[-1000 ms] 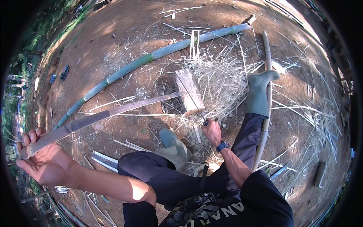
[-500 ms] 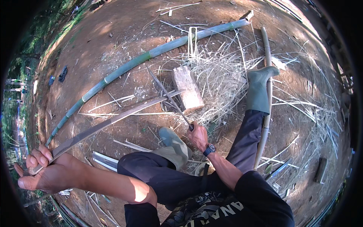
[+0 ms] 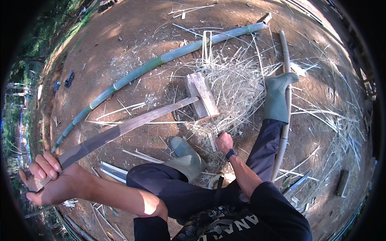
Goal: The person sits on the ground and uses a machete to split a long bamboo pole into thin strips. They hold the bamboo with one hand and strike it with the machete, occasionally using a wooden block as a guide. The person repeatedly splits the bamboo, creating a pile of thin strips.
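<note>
My left hand (image 3: pixel 54 182), at the far left, is closed around the near end of a long, flat brown bamboo strip (image 3: pixel 116 131). The strip slants up to the right, and its far end reaches over a squared wooden block (image 3: pixel 207 96) on the ground. In front of my right knee, my right hand (image 3: pixel 224 143) grips the dark handle of a knife (image 3: pixel 219 134). Only a thin sliver of its blade shows, and the knife is apart from the strip. A watch (image 3: pixel 231 153) is on my right wrist.
A long green bamboo pole (image 3: pixel 161 61) curves across the far ground. Thin shavings (image 3: pixel 237 88) heap beside the block. My right boot (image 3: pixel 276 94) rests against another pole (image 3: pixel 286 60); my left boot (image 3: pixel 187 154) is bent inward. Pale split strips (image 3: pixel 114 170) lie near my left knee.
My right hand has moved right and slightly nearer to me. The knife blade, which crossed over the strip, has swung off it and now shows almost end-on. My left hand still holds the strip.
</note>
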### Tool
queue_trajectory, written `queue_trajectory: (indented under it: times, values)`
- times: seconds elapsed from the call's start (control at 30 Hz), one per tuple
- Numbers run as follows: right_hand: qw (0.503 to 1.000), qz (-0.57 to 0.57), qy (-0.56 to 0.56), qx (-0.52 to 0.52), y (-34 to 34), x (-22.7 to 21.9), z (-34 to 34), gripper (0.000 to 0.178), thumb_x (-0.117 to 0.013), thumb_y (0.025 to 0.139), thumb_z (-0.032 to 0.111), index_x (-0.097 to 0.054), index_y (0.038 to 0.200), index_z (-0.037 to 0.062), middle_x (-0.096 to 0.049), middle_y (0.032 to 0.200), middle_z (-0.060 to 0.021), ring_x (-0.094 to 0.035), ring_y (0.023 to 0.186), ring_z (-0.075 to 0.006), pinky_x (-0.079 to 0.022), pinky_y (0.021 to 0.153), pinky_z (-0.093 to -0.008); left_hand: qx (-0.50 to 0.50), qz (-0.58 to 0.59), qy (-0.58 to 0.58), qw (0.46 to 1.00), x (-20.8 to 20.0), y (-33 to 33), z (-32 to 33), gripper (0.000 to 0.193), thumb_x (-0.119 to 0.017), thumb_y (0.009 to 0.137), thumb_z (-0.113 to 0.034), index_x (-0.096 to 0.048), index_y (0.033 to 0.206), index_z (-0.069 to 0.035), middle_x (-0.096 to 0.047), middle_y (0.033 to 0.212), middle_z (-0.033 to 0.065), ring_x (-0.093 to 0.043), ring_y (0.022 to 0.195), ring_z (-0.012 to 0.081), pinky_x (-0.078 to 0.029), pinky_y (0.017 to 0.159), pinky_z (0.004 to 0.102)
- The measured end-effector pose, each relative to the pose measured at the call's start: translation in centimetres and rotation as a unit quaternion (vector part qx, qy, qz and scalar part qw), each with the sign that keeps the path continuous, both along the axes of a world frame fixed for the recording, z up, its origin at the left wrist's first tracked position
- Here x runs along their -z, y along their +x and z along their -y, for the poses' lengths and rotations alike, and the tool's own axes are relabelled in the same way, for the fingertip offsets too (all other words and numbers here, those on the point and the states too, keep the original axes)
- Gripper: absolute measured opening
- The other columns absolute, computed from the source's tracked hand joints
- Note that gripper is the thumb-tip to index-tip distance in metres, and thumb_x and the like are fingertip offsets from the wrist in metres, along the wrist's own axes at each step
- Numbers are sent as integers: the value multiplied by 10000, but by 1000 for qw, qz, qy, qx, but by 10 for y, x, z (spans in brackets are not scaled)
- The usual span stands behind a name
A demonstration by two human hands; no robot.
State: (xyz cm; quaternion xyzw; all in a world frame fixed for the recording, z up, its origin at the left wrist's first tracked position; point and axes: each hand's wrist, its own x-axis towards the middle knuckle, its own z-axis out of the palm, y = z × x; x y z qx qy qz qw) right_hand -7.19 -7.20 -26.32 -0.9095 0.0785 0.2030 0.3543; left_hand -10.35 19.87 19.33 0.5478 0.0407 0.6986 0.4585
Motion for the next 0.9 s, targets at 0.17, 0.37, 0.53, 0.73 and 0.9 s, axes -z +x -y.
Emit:
queue_trajectory:
  times: [0.17,0.37,0.53,0.73,0.9]
  values:
    - [996,41,55,-64,-7,-75,-12,229,-553,762,154,-578,873,-44,-615,737,-289,-621,743,-438,-482,696,-502,187,21,52,981,2,-19,-25,477,-244,933,-449,-448,1022,-27,-372,570,14,-279,370,90,-210,307,206]
    - [983,60,124,-120,-15,-132,-48,229,-557,741,147,-579,902,-15,-602,681,-253,-612,678,-411,-473,646,-475,240,43,46,969,0,-13,-14,466,-239,933,-448,-453,979,-37,-348,537,1,-260,346,81,-195,307,200]
    - [987,98,87,-89,-12,-84,-45,213,-571,778,159,-548,897,-16,-593,633,-237,-602,614,-409,-475,606,-490,246,51,34,967,1,-11,-15,446,-257,924,-425,-471,986,-39,-348,523,-3,-259,330,80,-208,296,202]
    - [978,111,127,-126,-12,-124,-60,201,-546,813,167,-547,909,-10,-585,651,-255,-598,630,-418,-462,609,-494,227,52,20,972,0,-11,-10,450,-269,922,-428,-489,979,-39,-350,517,-2,-257,325,80,-211,293,199]
    - [996,63,48,-48,-7,-53,-32,204,-527,766,119,-564,876,-49,-612,717,-276,-610,684,-431,-475,659,-497,217,44,17,975,2,-7,-11,448,-268,924,-431,-480,1057,-59,-357,534,-13,-251,322,70,-193,291,193]
